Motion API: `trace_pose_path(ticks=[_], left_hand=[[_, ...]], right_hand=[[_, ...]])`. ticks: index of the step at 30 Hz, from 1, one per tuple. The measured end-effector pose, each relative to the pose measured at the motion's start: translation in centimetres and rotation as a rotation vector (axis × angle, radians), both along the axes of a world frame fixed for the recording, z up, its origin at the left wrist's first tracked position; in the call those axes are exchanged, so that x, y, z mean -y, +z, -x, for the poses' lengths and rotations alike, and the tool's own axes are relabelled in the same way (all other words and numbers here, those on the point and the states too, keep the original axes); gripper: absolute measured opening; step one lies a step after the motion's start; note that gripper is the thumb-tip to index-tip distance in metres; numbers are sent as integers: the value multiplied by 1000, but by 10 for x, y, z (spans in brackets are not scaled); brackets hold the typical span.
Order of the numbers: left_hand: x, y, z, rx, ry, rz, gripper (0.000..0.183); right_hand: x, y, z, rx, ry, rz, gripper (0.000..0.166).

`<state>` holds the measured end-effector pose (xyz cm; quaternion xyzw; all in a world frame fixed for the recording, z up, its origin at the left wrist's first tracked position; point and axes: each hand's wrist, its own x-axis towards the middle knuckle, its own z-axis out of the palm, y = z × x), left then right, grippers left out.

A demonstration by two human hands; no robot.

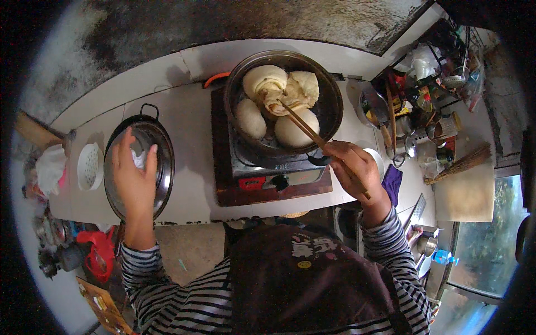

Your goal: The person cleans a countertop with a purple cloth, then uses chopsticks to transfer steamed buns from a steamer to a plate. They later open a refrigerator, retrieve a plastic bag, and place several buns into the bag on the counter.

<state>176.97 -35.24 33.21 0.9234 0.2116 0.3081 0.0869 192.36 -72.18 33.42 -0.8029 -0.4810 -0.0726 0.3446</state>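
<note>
My right hand (pixel 356 169) grips a pair of wooden chopsticks (pixel 305 125). Their tips touch a folded, layered steamed roll (pixel 278 100) in a round metal steamer pan (pixel 337 100). Around it in the pan sit another layered roll (pixel 264 78), a torn-looking piece (pixel 305 85), and two smooth round buns, one on the left (pixel 250 119) and one on the right (pixel 297 129). My left hand (pixel 134 176) hovers, fingers apart and holding nothing, over a dark metal pan (pixel 167 180) with a loop handle. Something white shows inside that pan, partly hidden by the hand.
The steamer pan stands on a gas stove (pixel 276 167) set on a dark board (pixel 222 184). A white perforated basket (pixel 90 166) lies at the left. At the right are a cleaver (pixel 377 109), a purple cloth (pixel 392 184) and a straw whisk brush (pixel 460 165).
</note>
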Motion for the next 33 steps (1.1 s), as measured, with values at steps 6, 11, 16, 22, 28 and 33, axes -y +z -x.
trace_pose_path(ticks=[6,11,16,22,28,33], left_hand=[[17,-9,3,28,-64,84,51],[17,-18,10,10,-45,95,51],[22,-32,28,48,-15,143,52],[37,-28,28,64,-22,224,53],[49,-20,17,107,-74,237,53],[58,-24,4,95,-141,207,53]], right_hand=[[-1,-13,-73,-657,-69,-350,29],[0,-1,-138,-945,-151,-372,39],[0,-14,-139,-1198,-128,-658,36],[1,-5,-119,-1222,-48,-862,35],[8,3,-123,-1231,9,-1026,38],[36,27,-129,-1153,36,-1175,40]])
